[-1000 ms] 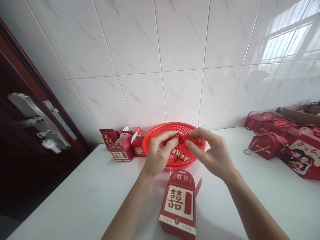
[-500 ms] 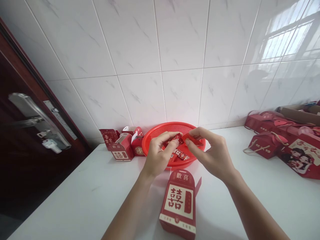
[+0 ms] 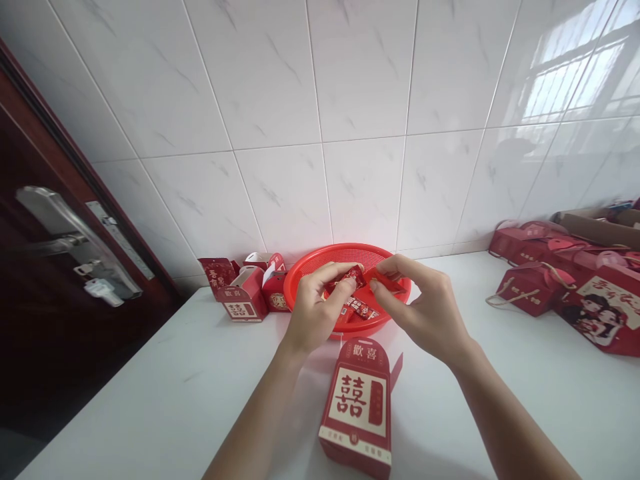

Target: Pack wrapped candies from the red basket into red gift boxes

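Note:
Over a red plastic basket [image 3: 345, 249], my left hand [image 3: 320, 303] pinches a small red wrapped candy [image 3: 352, 280] with pale printing. My right hand [image 3: 425, 303] grips a bright red packet [image 3: 390, 283] between thumb and fingers, close beside the candy. More wrapped candies [image 3: 364, 309] lie in the basket below my hands. Between my forearms, a red gift box [image 3: 356, 407] with a cream label and large red characters rests on the white table, one side flap sticking out to the right. My fingers partly cover both held pieces.
Several small red gift boxes [image 3: 244, 297] stand left of the basket near the tiled wall [image 3: 280, 193]. More red boxes [image 3: 534, 288] with cord handles crowd the right side, before an open cardboard box [image 3: 595, 225]. A dark door with a metal handle [image 3: 75, 233] is at the left.
Almost nothing differs. The candy in my left hand has tilted slightly, and both hands stay in the same place over the basket.

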`<state>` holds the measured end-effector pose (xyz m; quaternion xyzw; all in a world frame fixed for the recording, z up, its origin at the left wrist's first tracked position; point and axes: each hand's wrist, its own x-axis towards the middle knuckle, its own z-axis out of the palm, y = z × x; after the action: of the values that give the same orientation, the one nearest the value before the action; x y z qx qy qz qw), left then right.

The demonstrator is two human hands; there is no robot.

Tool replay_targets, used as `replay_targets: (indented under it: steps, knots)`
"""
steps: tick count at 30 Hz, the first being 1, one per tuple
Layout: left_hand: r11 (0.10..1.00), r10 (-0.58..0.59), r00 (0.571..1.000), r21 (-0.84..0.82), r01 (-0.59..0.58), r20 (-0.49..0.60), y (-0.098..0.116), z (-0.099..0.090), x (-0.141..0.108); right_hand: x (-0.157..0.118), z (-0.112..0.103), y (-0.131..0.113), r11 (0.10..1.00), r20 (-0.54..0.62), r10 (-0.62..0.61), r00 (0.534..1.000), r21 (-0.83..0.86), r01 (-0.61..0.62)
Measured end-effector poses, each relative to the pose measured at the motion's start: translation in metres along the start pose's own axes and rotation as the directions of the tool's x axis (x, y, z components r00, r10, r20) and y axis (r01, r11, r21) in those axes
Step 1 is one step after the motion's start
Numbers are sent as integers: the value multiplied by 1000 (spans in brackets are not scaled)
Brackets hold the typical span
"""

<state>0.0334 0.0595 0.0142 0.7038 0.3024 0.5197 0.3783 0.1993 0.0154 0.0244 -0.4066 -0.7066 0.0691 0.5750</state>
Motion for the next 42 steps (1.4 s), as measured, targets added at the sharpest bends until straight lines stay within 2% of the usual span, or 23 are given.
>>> replay_targets:
  steps: [18, 30, 36, 42]
  knots:
    - [999, 29, 1000, 41, -29, 3, -1, 1, -1, -1, 1, 0, 999, -9, -22, 1000, -28, 22]
    - [999, 22, 999, 34, -24, 50, 1, 3, -3, -2, 0, -1, 999, -29, -15, 999, -28, 14]
    - [998, 27, 1000, 55, -28, 5, 0, 1, -2, -2, 0, -2, 999, -19, -36, 999, -40, 35]
    - [997, 50, 999, 59, -50, 13, 0, 1, -2, -2, 0, -2, 998, -4, -22, 1000, -59, 22]
